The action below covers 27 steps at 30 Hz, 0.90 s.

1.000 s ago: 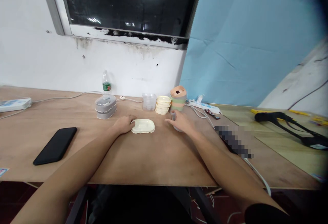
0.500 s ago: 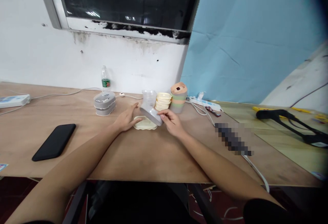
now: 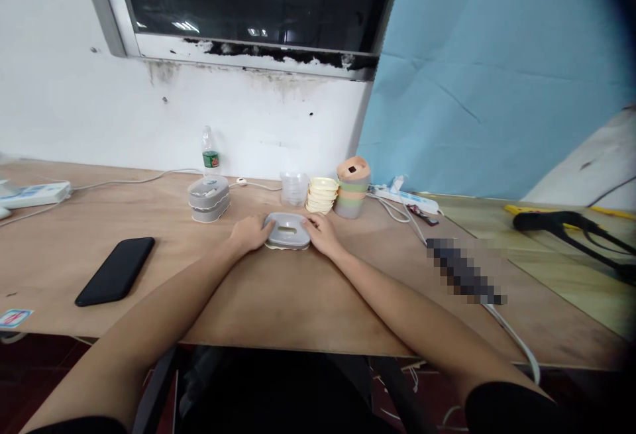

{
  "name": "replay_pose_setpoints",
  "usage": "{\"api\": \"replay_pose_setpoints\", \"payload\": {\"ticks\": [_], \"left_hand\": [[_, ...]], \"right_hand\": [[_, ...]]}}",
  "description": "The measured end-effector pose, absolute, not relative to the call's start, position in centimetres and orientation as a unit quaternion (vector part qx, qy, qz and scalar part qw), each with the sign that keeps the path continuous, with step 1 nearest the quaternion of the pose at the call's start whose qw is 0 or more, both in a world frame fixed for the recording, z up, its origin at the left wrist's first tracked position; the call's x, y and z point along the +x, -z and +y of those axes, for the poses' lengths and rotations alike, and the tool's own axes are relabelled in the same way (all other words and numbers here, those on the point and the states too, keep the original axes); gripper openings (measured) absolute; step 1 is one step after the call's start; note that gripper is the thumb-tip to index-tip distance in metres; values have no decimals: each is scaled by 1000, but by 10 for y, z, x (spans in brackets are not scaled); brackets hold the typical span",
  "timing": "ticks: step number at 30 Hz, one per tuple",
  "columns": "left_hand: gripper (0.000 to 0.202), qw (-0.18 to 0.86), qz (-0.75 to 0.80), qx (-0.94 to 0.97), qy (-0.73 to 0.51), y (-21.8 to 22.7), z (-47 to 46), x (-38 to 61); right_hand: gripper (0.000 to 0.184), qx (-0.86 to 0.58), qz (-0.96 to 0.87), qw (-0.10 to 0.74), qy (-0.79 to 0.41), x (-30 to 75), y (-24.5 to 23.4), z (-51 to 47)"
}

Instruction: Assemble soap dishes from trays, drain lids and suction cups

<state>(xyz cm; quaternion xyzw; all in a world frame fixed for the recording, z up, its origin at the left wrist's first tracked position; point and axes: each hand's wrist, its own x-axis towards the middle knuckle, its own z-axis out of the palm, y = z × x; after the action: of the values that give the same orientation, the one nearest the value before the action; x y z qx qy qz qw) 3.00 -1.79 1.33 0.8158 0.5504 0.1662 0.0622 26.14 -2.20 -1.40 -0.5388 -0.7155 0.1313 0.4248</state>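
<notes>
Grey lid (image 3: pixel 287 229) sat flat on a cream dish (image 3: pixel 281 248) near the middle of the wooden table (image 3: pixel 278 301). Left hand (image 3: pixel 250 232) and right hand (image 3: pixel 323 235) each clasped one end of the lid, fingers curled against its rim. A black phone (image 3: pixel 115 270) lay well apart to the left

Lid (image 3: pixel 287 230) mid-table (image 3: pixel 298 308), seated on tray (image 3: pixel 288 247). Left hand (image 3: pixel 251 232) holds lid's left edge, right hand (image 3: pixel 322 235) holds its right edge. Behind lid, left to right: box stack (image 3: pixel 209 199), beaker (image 3: pixel 293 189), tray stack (image 3: pixel 322 195), tumbler stack (image 3: pixel 352 189). Bottle (image 3: pixel 211 152) behind box stack, by wall. Phone (image 3: pixel 115 270) well left of hands, nearer front edge. Power strip (image 3: pixel 34 192) far left; second strip (image 3: pixel 407 199) just right of tumbler stack.
</notes>
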Motion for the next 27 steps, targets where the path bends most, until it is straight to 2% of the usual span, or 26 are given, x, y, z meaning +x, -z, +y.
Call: {"api": "replay_pose_setpoints", "payload": {"ticks": [3,12,14,17,21,27], "left_hand": [[57,93,557,817,-117,-9,-7,31],[54,103,552,823,-80,-8,0,32],[54,97,555,822,-82,-8,-2,32],[52,92,553,821,-104,-6,-5,29],[48,92,547,818,-152,-3,-9,25],[65,110,558,805,-170,-4,-13,24]], "right_hand": [[27,-560,-736,365,-109,263,17,-13],[27,-568,-752,302,-143,266,17,-8],[26,-565,-754,306,-135,267,20,-9],[27,-566,-735,361,-93,267,18,-13],[32,-538,-733,415,16,259,-13,-4],[44,-554,-745,358,97,235,-74,45]]}}
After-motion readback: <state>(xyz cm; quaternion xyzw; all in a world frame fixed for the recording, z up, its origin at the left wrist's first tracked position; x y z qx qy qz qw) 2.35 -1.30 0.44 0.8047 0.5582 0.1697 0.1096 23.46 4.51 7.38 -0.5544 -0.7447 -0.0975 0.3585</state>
